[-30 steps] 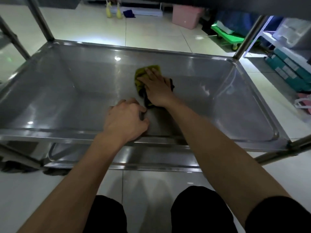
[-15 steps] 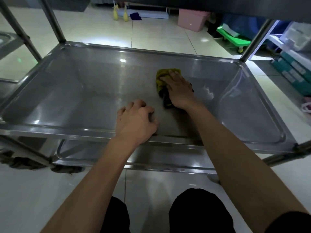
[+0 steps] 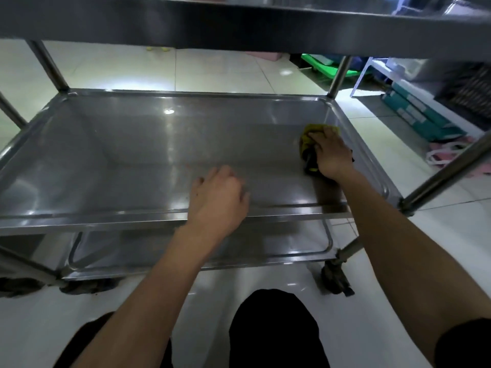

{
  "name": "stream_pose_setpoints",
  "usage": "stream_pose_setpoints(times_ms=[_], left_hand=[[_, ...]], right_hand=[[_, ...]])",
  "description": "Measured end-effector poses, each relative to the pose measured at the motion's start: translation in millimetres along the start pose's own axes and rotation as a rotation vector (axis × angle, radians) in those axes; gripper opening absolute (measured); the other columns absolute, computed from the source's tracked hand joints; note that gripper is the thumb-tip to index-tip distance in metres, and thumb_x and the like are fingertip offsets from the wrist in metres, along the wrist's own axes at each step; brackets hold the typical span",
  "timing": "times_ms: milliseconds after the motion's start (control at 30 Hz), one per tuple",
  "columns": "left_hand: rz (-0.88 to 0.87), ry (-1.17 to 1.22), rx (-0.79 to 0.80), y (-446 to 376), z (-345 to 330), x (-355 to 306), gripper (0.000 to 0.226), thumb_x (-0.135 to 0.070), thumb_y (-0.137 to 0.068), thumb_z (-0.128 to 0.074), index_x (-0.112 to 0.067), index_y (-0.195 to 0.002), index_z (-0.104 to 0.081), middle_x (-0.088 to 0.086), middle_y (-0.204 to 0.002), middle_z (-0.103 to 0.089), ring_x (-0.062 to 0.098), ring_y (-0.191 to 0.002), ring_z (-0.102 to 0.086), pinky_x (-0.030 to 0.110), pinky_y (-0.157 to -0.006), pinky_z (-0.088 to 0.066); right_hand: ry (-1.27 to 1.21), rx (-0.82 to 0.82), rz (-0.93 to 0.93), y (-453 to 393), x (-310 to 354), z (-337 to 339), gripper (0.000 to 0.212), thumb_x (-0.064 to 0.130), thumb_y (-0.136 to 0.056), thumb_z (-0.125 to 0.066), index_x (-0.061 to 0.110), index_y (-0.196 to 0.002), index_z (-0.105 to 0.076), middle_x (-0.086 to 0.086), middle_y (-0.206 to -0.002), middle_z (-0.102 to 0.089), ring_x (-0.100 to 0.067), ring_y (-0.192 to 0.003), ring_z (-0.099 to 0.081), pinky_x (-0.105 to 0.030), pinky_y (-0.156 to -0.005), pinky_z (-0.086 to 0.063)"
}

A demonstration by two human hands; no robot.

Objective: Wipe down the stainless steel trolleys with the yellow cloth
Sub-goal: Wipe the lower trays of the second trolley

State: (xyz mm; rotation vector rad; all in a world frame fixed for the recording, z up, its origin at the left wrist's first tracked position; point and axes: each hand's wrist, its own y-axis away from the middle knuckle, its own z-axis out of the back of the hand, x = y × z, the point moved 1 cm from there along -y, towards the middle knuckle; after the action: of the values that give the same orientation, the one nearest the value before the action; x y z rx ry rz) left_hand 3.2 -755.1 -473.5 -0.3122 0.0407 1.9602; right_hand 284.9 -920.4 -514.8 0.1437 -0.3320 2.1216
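Note:
A stainless steel trolley fills the view; its middle shelf (image 3: pixel 127 166) is a shallow tray with raised walls. My right hand (image 3: pixel 330 155) presses the yellow cloth (image 3: pixel 307 139) flat on the shelf close to its right wall. The cloth shows yellow at the fingertips and a dark part under the palm. My left hand (image 3: pixel 218 200) rests on the shelf's front rim, fingers curled down onto the steel, holding nothing. The top shelf (image 3: pixel 239 25) runs overhead across the frame.
A lower shelf (image 3: pixel 186 251) and castors (image 3: pixel 336 280) sit beneath. Upright posts (image 3: pixel 338 75) stand at the corners. To the right are green crates (image 3: pixel 326 67), teal boxes (image 3: pixel 419 118) and a pink-white bag (image 3: pixel 449 152) on the tiled floor. My dark-trousered knees are below.
My right hand slid the cloth from the shelf's middle to its right side. My left hand moved slightly right along the front rim. My view dropped lower under the top shelf.

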Motion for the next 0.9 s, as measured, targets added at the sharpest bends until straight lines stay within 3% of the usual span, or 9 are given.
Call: stream_pose_setpoints(times_ms=[133,300,600,800,900], left_hand=[[-0.128,0.006,0.113,20,-26,-49,0.042,-0.061,-0.091,-0.052,-0.033,-0.120,-0.063,-0.006,-0.122,-0.053,0.019,-0.121,-0.045,0.042,-0.096,-0.039],[-0.101,-0.017,0.012,14,-42,-51,0.025,-0.028,-0.094,-0.059,-0.035,-0.118,-0.063,-0.009,-0.122,-0.053,0.017,-0.121,-0.044,0.041,-0.095,-0.039],[-0.090,0.012,-0.068,14,-49,-59,0.026,-0.023,-0.092,-0.064,-0.034,-0.115,-0.069,-0.005,-0.116,-0.058,0.020,-0.116,-0.049,0.040,-0.090,-0.041],[-0.095,-0.001,-0.027,12,-40,-63,0.018,-0.020,-0.093,-0.062,-0.029,-0.107,-0.069,0.001,-0.109,-0.058,0.026,-0.112,-0.053,0.038,-0.084,-0.039],[-0.113,-0.003,-0.029,7,-41,-64,0.015,-0.021,-0.093,-0.063,-0.028,-0.105,-0.069,0.001,-0.109,-0.058,0.026,-0.112,-0.053,0.038,-0.083,-0.040]], right_hand=[[0.073,0.025,-0.026,-1,-32,11,0.041,0.027,-0.107,-0.030,0.027,-0.147,-0.039,-0.008,-0.158,-0.027,-0.033,-0.143,-0.028,-0.050,-0.114,-0.030],[0.092,0.022,-0.044,10,-64,23,0.043,0.025,-0.106,-0.033,0.025,-0.148,-0.040,-0.007,-0.159,-0.026,-0.032,-0.145,-0.024,-0.049,-0.116,-0.028],[0.054,0.030,0.034,82,-59,44,0.042,0.022,-0.101,-0.044,0.025,-0.142,-0.051,-0.008,-0.155,-0.036,-0.036,-0.137,-0.037,-0.046,-0.111,-0.036],[0.048,0.073,-0.048,138,-41,50,0.042,0.043,-0.099,-0.045,0.036,-0.141,-0.050,0.003,-0.161,-0.027,-0.031,-0.147,-0.023,-0.060,-0.116,-0.021],[0.094,0.072,0.004,152,-34,49,0.051,0.054,-0.097,-0.047,0.035,-0.144,-0.045,0.002,-0.163,-0.022,-0.028,-0.148,-0.018,-0.059,-0.117,-0.016]])
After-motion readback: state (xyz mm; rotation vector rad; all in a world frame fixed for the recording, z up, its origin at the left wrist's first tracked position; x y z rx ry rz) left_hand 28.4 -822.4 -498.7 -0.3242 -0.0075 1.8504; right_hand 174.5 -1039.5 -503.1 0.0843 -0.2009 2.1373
